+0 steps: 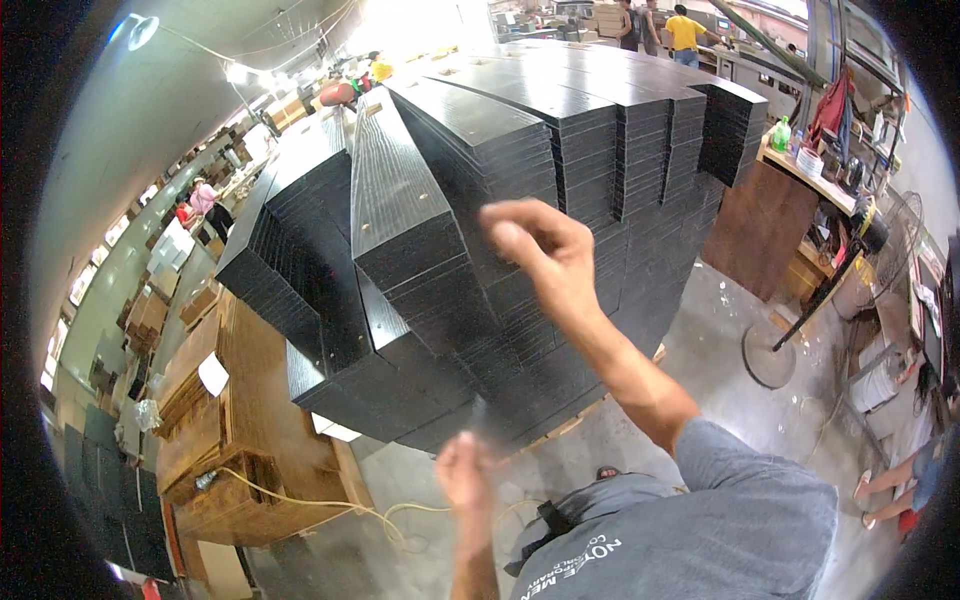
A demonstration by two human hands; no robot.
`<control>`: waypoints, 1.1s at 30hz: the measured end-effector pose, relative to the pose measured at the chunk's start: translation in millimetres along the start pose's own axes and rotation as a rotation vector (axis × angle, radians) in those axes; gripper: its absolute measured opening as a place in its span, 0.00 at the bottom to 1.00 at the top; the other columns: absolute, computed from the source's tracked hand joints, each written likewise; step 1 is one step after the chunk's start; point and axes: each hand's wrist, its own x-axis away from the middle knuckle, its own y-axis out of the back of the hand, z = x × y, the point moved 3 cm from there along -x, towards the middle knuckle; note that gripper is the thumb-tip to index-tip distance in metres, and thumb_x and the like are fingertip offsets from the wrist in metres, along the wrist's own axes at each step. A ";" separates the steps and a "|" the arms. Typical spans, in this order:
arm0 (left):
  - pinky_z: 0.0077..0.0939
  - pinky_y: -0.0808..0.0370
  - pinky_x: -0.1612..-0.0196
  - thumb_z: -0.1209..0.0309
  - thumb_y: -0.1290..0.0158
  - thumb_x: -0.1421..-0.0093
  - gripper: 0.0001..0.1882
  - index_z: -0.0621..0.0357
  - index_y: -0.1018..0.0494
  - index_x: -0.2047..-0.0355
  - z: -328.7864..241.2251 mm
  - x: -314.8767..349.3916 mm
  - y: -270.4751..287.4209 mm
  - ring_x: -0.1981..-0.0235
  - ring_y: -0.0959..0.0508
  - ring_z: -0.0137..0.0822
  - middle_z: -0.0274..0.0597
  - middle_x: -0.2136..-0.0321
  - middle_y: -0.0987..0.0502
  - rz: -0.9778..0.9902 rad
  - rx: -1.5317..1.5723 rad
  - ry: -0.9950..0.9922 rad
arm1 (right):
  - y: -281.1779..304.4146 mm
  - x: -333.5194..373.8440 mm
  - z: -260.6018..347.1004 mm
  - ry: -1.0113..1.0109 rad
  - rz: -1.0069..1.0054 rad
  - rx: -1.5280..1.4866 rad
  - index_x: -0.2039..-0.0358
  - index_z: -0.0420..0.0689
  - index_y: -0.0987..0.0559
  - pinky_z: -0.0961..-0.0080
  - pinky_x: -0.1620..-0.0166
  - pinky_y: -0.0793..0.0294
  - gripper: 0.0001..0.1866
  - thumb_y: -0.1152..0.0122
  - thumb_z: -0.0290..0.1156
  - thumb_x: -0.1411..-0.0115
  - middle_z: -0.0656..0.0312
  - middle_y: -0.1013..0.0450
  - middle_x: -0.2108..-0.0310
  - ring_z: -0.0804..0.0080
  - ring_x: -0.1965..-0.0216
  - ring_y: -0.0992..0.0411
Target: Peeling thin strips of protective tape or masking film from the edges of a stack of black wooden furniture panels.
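A tall stack of black wood-grain panels [520,150] fills the middle of the view, its rows stepping down toward me. One long black panel [395,190] lies on top at the left and juts out toward me. My right hand [540,250] is raised in front of the stack's near face with its fingers loosely curled and nothing in it. Whether it touches the panels I cannot tell. My left hand [465,470] hangs lower, near the bottom edge of the stack. It is blurred and shows nothing held. My grey shirt [700,530] takes up the lower right.
Piles of brown boards [230,400] stand at the left with a yellow cable [300,497] trailing over the concrete floor. A standing fan's base [768,362] and a cluttered workbench [810,170] are at the right. People stand at the back [685,30] and left [205,200]; one sits at the right [900,470].
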 end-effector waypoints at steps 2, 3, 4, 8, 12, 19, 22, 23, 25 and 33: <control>0.25 0.34 0.78 0.66 0.45 0.32 0.16 0.55 0.32 0.77 -50.6 -10.5 -23.6 0.83 0.31 0.28 0.37 0.82 0.28 0.073 -0.010 -0.078 | 8.9 19.7 3.1 -0.041 0.022 0.024 0.59 0.37 0.16 0.79 0.54 0.26 0.09 0.34 0.29 0.36 0.63 0.19 0.63 0.81 0.60 0.25; 0.25 0.34 0.78 0.67 0.46 0.30 0.16 0.56 0.32 0.77 -74.9 -12.9 -40.4 0.83 0.32 0.28 0.36 0.83 0.30 0.076 -0.055 -0.134 | 12.8 28.2 1.3 -0.074 0.076 0.023 0.59 0.37 0.16 0.79 0.55 0.26 0.09 0.34 0.29 0.36 0.62 0.19 0.63 0.81 0.60 0.25; 0.25 0.35 0.78 0.68 0.48 0.29 0.16 0.56 0.32 0.77 -89.7 -20.2 -48.4 0.83 0.33 0.27 0.36 0.84 0.31 0.164 -0.052 -0.206 | 12.5 34.0 6.2 -0.136 0.163 0.029 0.59 0.36 0.16 0.79 0.55 0.25 0.10 0.34 0.29 0.36 0.62 0.19 0.63 0.80 0.60 0.25; 0.24 0.35 0.77 0.69 0.49 0.29 0.17 0.57 0.32 0.77 -138.5 -27.1 -97.2 0.84 0.34 0.27 0.35 0.85 0.32 0.271 -0.105 -0.287 | 7.5 35.1 24.4 -0.007 0.152 -0.031 0.60 0.37 0.16 0.77 0.56 0.25 0.09 0.31 0.27 0.40 0.59 0.19 0.60 0.77 0.60 0.24; 0.23 0.34 0.76 0.67 0.48 0.29 0.18 0.61 0.28 0.77 -146.1 -27.4 -123.0 0.83 0.30 0.28 0.36 0.84 0.28 0.561 0.191 -0.101 | 14.2 4.3 42.4 0.401 0.347 0.119 0.62 0.40 0.15 0.71 0.52 0.24 0.09 0.28 0.25 0.45 0.58 0.20 0.60 0.67 0.58 0.23; 0.30 0.27 0.60 0.64 0.50 0.30 0.18 0.71 0.21 0.62 -140.8 -16.1 -120.1 0.69 0.22 0.38 0.48 0.70 0.19 0.452 -0.291 -0.273 | 12.8 -2.8 36.9 0.342 0.654 -0.141 0.70 0.40 0.15 0.69 0.58 0.27 0.05 0.27 0.26 0.46 0.61 0.20 0.70 0.66 0.62 0.25; 0.41 0.28 0.50 0.69 0.40 0.41 0.17 0.68 0.21 0.55 -167.4 -8.5 -130.3 0.57 0.24 0.50 0.52 0.58 0.20 0.234 -0.788 -1.098 | 8.9 -6.3 33.0 0.431 0.578 0.046 0.70 0.40 0.15 0.71 0.65 0.28 0.06 0.26 0.27 0.47 0.61 0.21 0.73 0.68 0.70 0.28; 0.35 0.28 0.52 0.74 0.41 0.40 0.13 0.70 0.22 0.57 -172.7 -4.3 -136.5 0.59 0.23 0.44 0.53 0.59 0.20 0.252 -0.852 -1.187 | 7.4 -7.9 30.7 0.427 0.582 0.030 0.70 0.40 0.15 0.71 0.65 0.28 0.06 0.26 0.27 0.47 0.61 0.21 0.73 0.68 0.70 0.28; 0.32 0.26 0.56 0.80 0.39 0.43 0.12 0.69 0.21 0.58 -170.8 -4.5 -143.8 0.63 0.23 0.43 0.52 0.62 0.20 0.275 -0.807 -1.247 | 5.9 -11.7 27.2 0.439 0.558 0.011 0.70 0.41 0.15 0.71 0.65 0.28 0.07 0.25 0.28 0.47 0.61 0.21 0.73 0.68 0.70 0.29; 0.28 0.25 0.62 0.84 0.39 0.43 0.08 0.68 0.21 0.62 -170.2 -5.0 -168.7 0.67 0.23 0.39 0.49 0.67 0.20 0.028 -0.839 -1.289 | 12.3 -34.0 0.6 0.262 0.417 -0.334 0.56 0.39 0.17 0.75 0.56 0.27 0.10 0.38 0.27 0.36 0.61 0.20 0.60 0.74 0.59 0.26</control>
